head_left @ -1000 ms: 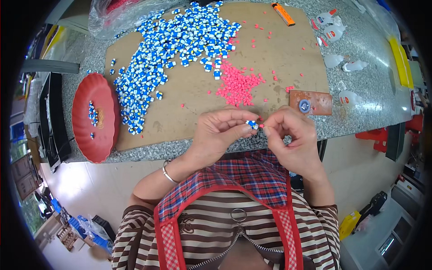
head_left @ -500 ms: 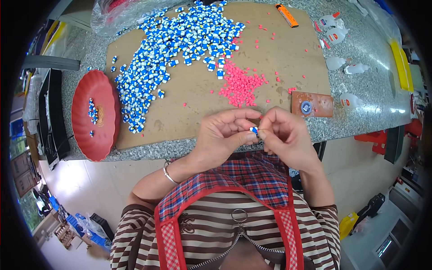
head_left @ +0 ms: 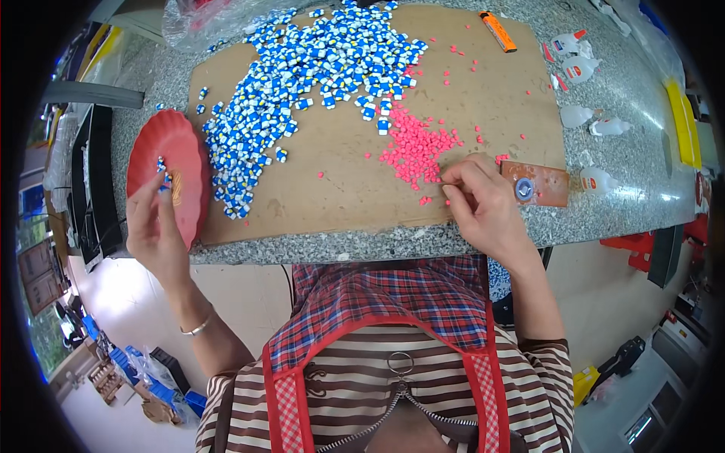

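My left hand reaches over a red scalloped dish at the table's left. Its thumb and finger close around a small blue-and-white piece, hard to separate from the similar pieces lying in the dish. At the near right edge of a scattered heap of small pink pieces, my right hand has thumb and fingertips pinched together; what they hold, if anything, is hidden. A big heap of blue-and-white pieces with yellow bits spreads over the brown board, behind and between my hands.
Right of my right hand lies a brown plate with a round blue-and-white cap on it. Several small white bottles stand or lie along the right side. An orange box cutter lies at the board's far right.
My hands have parted from in front of me. The left swung left to the dish with the blue-and-white piece; the right moved slightly right and forward to the pink pieces. The view shifted a little.
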A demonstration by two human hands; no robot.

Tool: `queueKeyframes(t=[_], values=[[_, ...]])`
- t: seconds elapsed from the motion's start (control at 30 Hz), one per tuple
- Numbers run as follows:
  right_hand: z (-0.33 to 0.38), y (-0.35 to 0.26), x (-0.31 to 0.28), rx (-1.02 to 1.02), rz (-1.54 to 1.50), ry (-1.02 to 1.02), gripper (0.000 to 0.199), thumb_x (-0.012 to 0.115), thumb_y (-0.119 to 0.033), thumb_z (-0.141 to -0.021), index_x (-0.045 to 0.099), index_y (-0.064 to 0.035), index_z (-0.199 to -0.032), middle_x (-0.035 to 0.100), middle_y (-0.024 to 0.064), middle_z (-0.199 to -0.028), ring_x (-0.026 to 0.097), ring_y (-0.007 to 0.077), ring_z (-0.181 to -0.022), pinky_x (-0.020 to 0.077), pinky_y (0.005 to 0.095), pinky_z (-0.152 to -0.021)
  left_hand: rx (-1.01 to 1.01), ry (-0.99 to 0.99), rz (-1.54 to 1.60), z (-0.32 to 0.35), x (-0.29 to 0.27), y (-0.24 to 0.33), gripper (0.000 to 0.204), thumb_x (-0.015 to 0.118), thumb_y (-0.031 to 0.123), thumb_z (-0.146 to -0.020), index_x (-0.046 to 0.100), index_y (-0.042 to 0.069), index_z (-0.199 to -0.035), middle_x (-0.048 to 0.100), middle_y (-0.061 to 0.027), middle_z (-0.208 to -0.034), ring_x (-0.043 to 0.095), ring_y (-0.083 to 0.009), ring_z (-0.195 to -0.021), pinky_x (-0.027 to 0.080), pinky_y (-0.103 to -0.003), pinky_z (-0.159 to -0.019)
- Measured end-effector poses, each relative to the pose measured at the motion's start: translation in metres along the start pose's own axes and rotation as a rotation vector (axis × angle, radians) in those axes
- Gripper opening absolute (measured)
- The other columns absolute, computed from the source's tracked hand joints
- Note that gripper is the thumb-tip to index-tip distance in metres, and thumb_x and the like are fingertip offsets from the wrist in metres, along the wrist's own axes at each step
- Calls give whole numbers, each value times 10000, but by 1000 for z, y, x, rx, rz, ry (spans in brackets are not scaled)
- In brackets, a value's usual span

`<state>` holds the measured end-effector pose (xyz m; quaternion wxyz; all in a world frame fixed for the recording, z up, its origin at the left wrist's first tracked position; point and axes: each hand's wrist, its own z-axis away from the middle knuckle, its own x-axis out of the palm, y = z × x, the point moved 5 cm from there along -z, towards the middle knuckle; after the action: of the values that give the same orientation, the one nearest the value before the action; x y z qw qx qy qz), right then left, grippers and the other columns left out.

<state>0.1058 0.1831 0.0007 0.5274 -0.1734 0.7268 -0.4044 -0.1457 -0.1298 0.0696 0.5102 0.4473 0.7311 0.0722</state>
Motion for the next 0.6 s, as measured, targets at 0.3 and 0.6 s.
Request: queueKeyframes(t=[0.3, 0.6], values=[[-5, -17, 17, -23, 291, -3, 96, 654, -58, -843, 566, -21, -847, 603, 112, -888, 642, 329, -688, 503, 429, -576, 301, -303, 109, 5, 107, 60, 273, 738, 31, -791, 698, 14, -1061, 647, -130, -1030, 643, -257, -902, 520, -325, -728], [0, -9, 1, -44, 96, -56, 62, 619, -31, -858, 572, -23, -899, 597, 130, -898, 641, 341, -727, 501, 433, -609, 349, -376, 242, 23, 131, 81, 196, 714, -1, -796, 704, -13, -991, 624, -164, -1083, 646, -296, -888, 528, -374, -764]])
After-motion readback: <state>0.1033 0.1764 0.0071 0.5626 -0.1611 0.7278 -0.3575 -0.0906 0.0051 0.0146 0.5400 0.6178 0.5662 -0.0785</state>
